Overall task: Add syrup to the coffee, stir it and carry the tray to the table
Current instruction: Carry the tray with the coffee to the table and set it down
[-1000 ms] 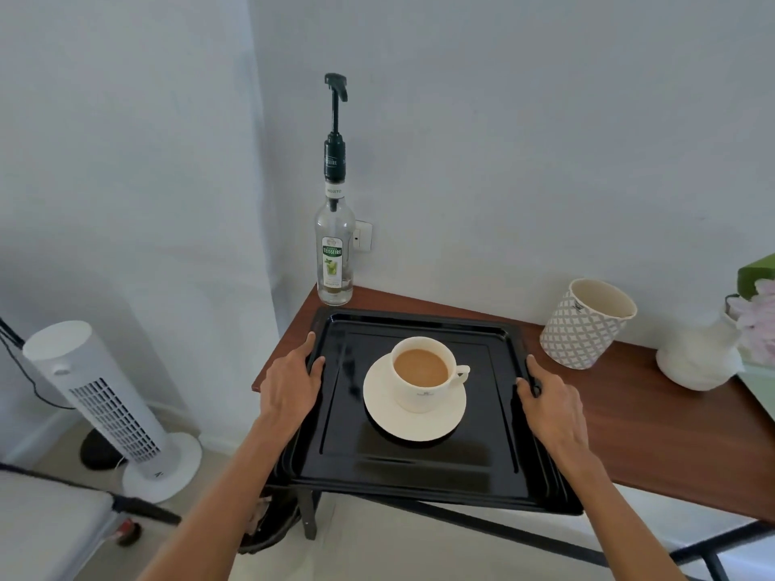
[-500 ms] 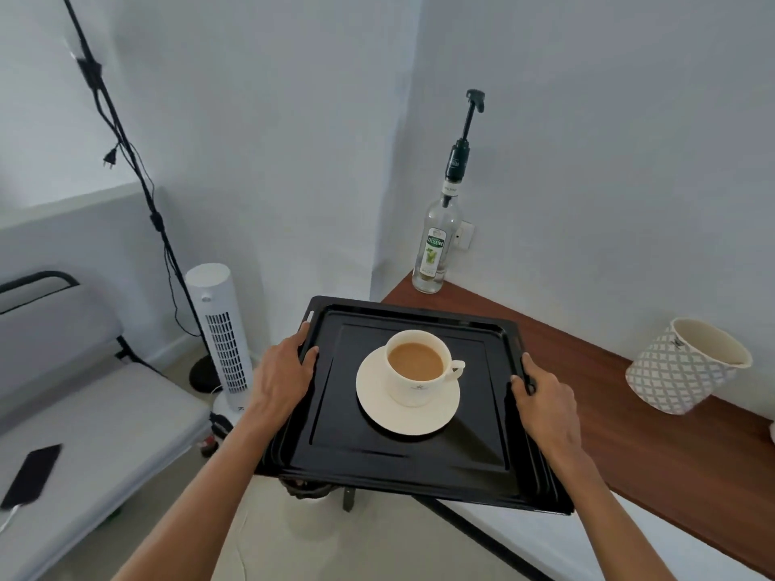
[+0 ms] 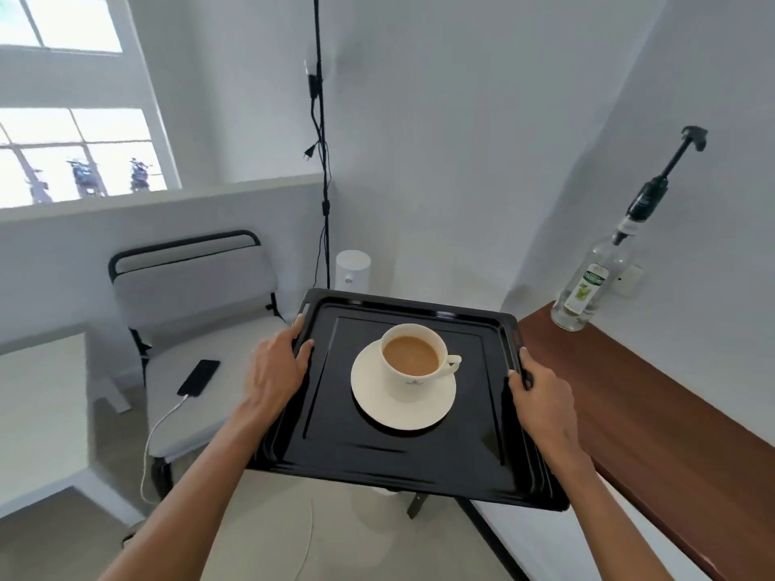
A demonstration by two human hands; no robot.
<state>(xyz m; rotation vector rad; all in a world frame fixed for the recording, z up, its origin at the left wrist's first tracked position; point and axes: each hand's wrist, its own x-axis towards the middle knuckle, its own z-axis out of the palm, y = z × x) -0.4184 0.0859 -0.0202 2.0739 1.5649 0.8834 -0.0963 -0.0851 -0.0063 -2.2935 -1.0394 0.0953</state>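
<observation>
Black tray, which sat on the desk a second ago, now hangs clear of it, left grip and right grip clamped on its side rims. Cup of coffee rides centred: carrying has begun. Bottle label is unreadable.

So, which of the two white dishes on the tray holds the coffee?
The cup, the taller dish with a handle, holds it. The flat saucer only sits beneath the cup on the black tray.
</observation>
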